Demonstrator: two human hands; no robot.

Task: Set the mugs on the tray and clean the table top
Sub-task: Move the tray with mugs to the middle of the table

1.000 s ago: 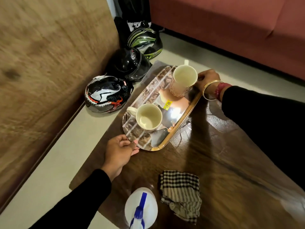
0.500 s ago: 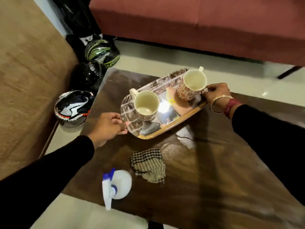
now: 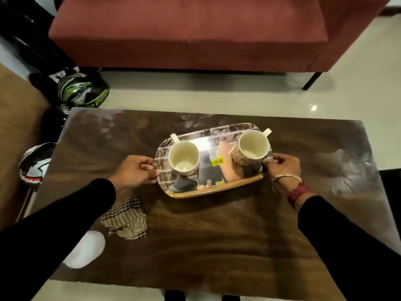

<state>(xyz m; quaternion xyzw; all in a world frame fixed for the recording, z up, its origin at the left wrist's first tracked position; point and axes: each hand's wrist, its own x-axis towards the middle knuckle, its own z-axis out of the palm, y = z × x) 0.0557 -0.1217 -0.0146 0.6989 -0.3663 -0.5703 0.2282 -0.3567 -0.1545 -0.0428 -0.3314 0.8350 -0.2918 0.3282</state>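
A shiny patterned tray [image 3: 212,190] with a gold front rim sits at the middle of the dark wooden table [image 3: 217,246]. Two cream mugs stand on it: a plain one [image 3: 184,158] at the left and a flower-patterned one [image 3: 251,148] at the right. My left hand [image 3: 135,170] grips the tray's left end. My right hand [image 3: 282,165], with a bangle on the wrist, grips the right end. A checked cloth [image 3: 125,220] lies crumpled on the table near my left forearm. A white spray bottle [image 3: 84,250] stands at the front left, half hidden by my sleeve.
A red sofa [image 3: 195,33] stands beyond the table across a strip of pale floor. Three helmets lie on the floor at the left: a green-black one [image 3: 82,90], a black one [image 3: 54,120] and a white-red one [image 3: 34,164]. A brown surface [image 3: 15,127] borders the left edge.
The tray with both mugs has swung from the table's far left corner to the middle, square to me, both hands still on its ends. The view has turned toward the sofa.
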